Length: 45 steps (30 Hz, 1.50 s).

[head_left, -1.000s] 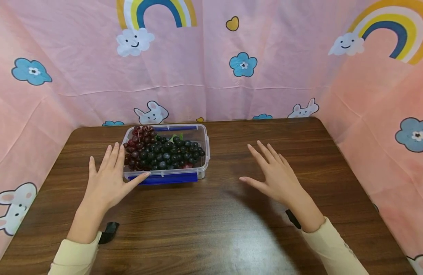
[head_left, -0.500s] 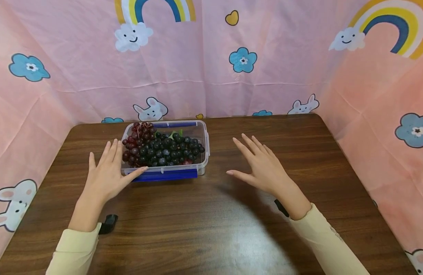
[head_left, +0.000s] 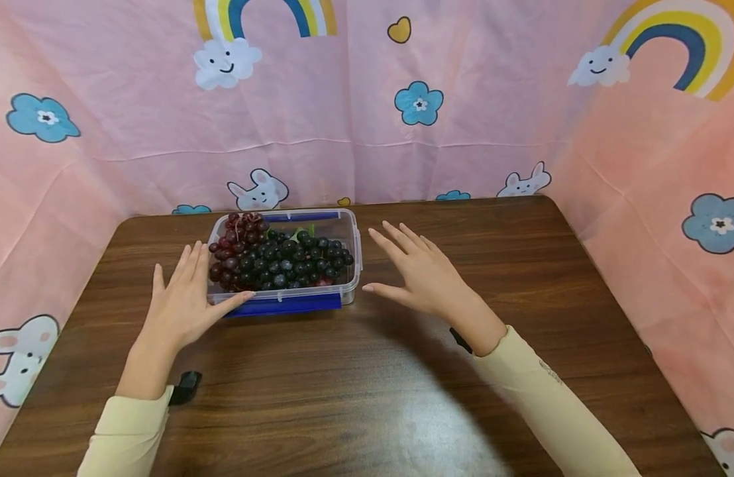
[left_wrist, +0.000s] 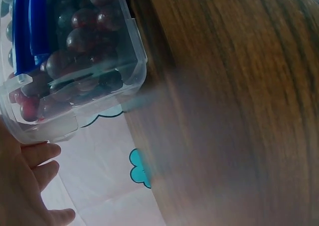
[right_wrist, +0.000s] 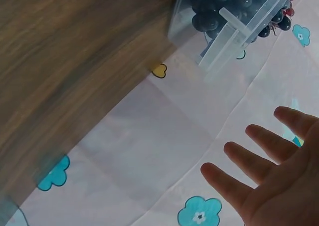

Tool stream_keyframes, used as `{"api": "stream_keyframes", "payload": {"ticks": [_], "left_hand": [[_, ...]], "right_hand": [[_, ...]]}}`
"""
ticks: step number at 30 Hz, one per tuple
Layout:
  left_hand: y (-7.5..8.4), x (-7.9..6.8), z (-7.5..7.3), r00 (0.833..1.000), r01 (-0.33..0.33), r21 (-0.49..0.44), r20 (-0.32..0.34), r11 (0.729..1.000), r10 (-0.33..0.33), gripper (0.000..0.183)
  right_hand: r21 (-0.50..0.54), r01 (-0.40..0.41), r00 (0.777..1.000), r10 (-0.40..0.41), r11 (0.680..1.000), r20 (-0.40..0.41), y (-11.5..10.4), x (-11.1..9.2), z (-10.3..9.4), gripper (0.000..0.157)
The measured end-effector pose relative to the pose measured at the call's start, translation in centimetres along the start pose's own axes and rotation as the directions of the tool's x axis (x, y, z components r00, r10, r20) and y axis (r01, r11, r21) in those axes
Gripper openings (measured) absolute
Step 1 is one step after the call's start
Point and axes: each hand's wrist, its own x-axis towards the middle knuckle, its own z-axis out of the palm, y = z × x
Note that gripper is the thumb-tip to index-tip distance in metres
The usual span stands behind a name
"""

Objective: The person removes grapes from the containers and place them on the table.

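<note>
Head view: right hand (head_left: 420, 275) hovers beside container (head_left: 295, 304).

The head view was bright and fairly sharp. Pale glare (head_left: 423, 421) lay on the tabletop (head_left: 295, 391), nearer the person than the right hand (head_left: 417, 275), whose soft shadow (head_left: 423, 358) fell below it. Both wrist views were dimmer: haze veiled the tabletop right of the left hand (left_wrist: 22, 183); paler cloth (right_wrist: 139, 131) backed the darkened right hand.
</note>
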Motion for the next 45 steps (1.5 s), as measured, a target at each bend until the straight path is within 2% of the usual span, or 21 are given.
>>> {"api": "stream_keyframes", "payload": {"ticks": [12,20,25,32,39,45], "left_hand": [[0.2,-0.2,0.0,1.0,0.0,-0.007,-0.002,1.0,0.0,0.125],[0.1,0.0,0.1,1.0,-0.002,-0.01,-0.004,1.0,0.002,0.126],[0.0,0.0,0.1,1.0,0.001,-0.013,0.0,1.0,-0.001,0.126],[0.2,-0.1,0.1,1.0,-0.003,-0.017,0.0,1.0,0.003,0.126],[0.3,-0.1,0.1,1.0,-0.002,-0.02,-0.003,1.0,0.002,0.126],[0.1,-0.2,0.2,1.0,-0.002,-0.019,-0.007,1.0,0.002,0.125]], "right_hand": [[-0.031,0.098,0.994,-0.097,0.995,0.043,-1.1,3.3,0.3,0.086],[-0.056,0.174,0.982,-0.169,0.983,0.08,-1.5,5.2,0.6,0.085],[-0.053,0.224,0.967,-0.215,0.973,0.137,-2.0,6.6,0.8,0.085],[-0.107,0.278,0.943,-0.249,0.955,0.222,-2.9,8.4,1.2,0.085],[-0.14,0.296,0.925,-0.246,0.945,0.29,-4.2,10.3,1.3,0.086],[-0.157,0.329,0.895,-0.254,0.931,0.367,-5.1,11.7,1.9,0.089]]}}
